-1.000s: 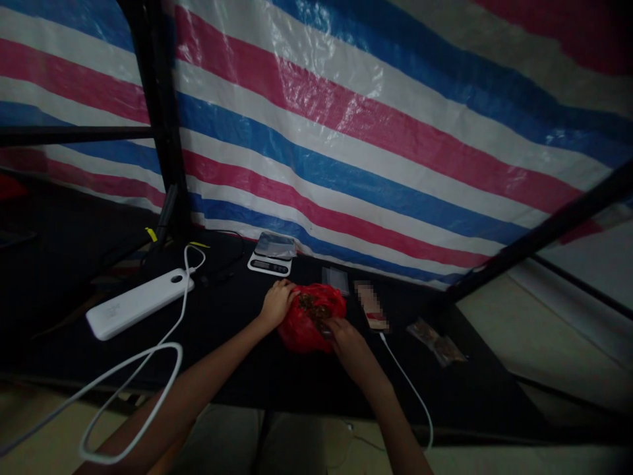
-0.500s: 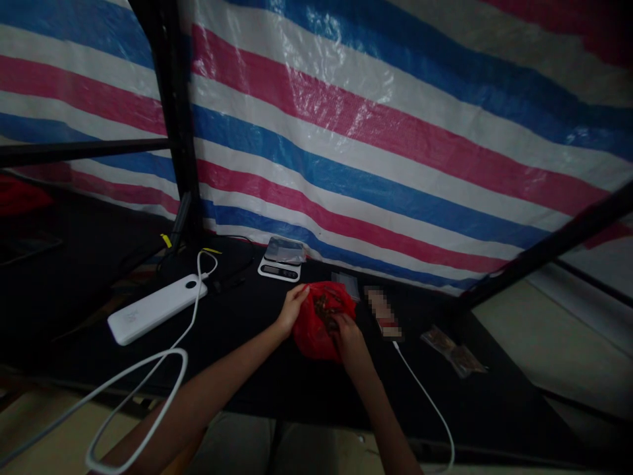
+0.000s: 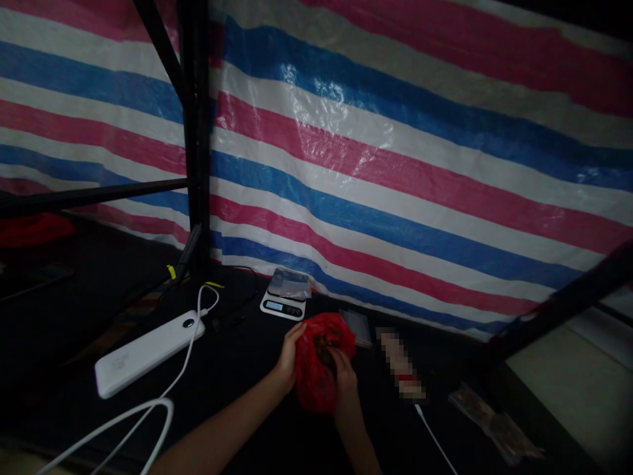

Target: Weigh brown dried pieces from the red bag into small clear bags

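Observation:
A red plastic bag (image 3: 316,386) stands on the black table with its mouth open, and dark brown dried pieces (image 3: 324,353) show inside. My left hand (image 3: 289,356) is closed on the bag's left rim, thumb at the top edge. My right hand (image 3: 345,376) reaches into the mouth from the right, its fingers bent down among the brown pieces. The fingertips are hidden, so what they pinch is unclear. Just behind the bag sits a white digital scale (image 3: 281,308) with a clear plastic bag (image 3: 289,284) on its platform. Flat clear bags (image 3: 359,328) lie behind the red bag's right side.
On the left lies a white power bank (image 3: 143,353) with a white cable (image 3: 185,369) looping toward me. To the right are a blurred-out phone (image 3: 400,366) on a cable and two filled clear packets (image 3: 494,422). Striped sheeting (image 3: 370,178) and a black frame post (image 3: 198,145) stand behind.
My view has tilted up, so everything sits lower in the picture. The red bag's mouth looks narrower, and my right hand is still in it. The scale's display now looks brighter.

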Demonstrator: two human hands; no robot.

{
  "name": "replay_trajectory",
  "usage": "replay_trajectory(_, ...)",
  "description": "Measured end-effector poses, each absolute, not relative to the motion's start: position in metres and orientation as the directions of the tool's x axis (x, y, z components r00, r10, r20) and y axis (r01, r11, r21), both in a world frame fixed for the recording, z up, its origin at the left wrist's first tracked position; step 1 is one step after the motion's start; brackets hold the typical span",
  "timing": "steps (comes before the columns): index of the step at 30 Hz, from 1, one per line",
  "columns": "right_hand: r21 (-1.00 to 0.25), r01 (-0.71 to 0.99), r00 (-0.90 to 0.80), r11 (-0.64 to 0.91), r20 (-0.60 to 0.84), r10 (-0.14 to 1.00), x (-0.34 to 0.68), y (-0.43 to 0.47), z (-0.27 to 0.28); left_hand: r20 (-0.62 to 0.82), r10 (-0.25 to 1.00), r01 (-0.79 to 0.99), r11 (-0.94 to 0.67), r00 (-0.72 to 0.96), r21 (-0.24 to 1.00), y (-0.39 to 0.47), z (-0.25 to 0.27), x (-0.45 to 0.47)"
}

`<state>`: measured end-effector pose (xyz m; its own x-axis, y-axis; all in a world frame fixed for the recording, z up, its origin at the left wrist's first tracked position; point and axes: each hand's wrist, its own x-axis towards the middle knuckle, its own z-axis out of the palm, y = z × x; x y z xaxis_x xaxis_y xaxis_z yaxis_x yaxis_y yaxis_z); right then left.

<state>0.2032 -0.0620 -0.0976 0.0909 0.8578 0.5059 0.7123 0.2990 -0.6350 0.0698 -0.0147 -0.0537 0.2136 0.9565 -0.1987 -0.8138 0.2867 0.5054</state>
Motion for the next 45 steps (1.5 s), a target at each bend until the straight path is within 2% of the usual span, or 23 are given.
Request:
replay_trajectory(5,-0.741,0.629,0.198,0.235,0.445,0.873,0.203,-0.054,-0.1,-0.176,0.935,-0.801,0.354,0.307,0.482,-0.012,-0.06,0.072)
replay_trajectory(7,-0.796,0.57,0.229,0.204,0.392,0.891,0.203,-0.054,-0.098,-0.18,0.938,-0.807,0.347,0.297,0.477,-0.01,-0.061,0.072)
replay_trajectory(10,-0.889,0.424,0.246,0.176,0.3,0.922,0.2,-0.058,-0.094,-0.213,0.945,-0.825,0.323,0.249,0.463,-0.007,-0.061,0.071)
replay_trajectory(13,-0.962,0.225,0.22,0.154,0.204,0.954,0.196,-0.059,-0.09,-0.217,0.937,-0.822,0.344,0.273,0.453,-0.007,-0.059,0.07)
replay_trajectory(18,-0.993,0.02,0.164,0.115,0.117,0.98,0.193,-0.059,-0.083,-0.258,0.938,-0.794,0.336,0.233,0.506,-0.009,-0.059,0.07)
replay_trajectory(21,-0.991,0.0,0.12,0.131,0.13,0.984,0.193,-0.06,-0.079,-0.286,0.949,-0.766,0.284,0.136,0.577,-0.01,-0.063,0.071)
replay_trajectory(25,-0.981,0.057,0.087,0.185,0.189,0.978,0.193,-0.063,-0.078,-0.298,0.954,-0.749,0.228,0.043,0.623,-0.01,-0.066,0.071)
replay_trajectory(30,-0.968,0.125,0.078,0.22,0.23,0.97,0.193,-0.067,-0.072,-0.254,0.967,-0.727,0.18,0.008,0.662,-0.011,-0.062,0.067)
replay_trajectory(37,-0.969,0.136,0.067,0.207,0.218,0.974,0.193,-0.071,-0.068,-0.254,0.965,-0.701,0.137,-0.065,0.699,-0.01,-0.065,0.065)
replay_trajectory(40,-0.971,0.121,0.088,0.207,0.218,0.972,0.195,-0.07,-0.071,-0.18,0.977,-0.627,0.067,-0.119,0.776,-0.005,-0.067,0.06)
replay_trajectory(42,-0.972,0.114,0.09,0.203,0.214,0.973,0.197,-0.069,-0.071,-0.09,0.985,-0.5,0.004,-0.149,0.866,0.001,-0.066,0.05)
replay_trajectory(45,-0.974,0.093,0.092,0.205,0.214,0.973,0.201,-0.069,-0.07,0.129,0.955,-0.089,-0.158,-0.266,0.984,0.015,-0.06,0.025)
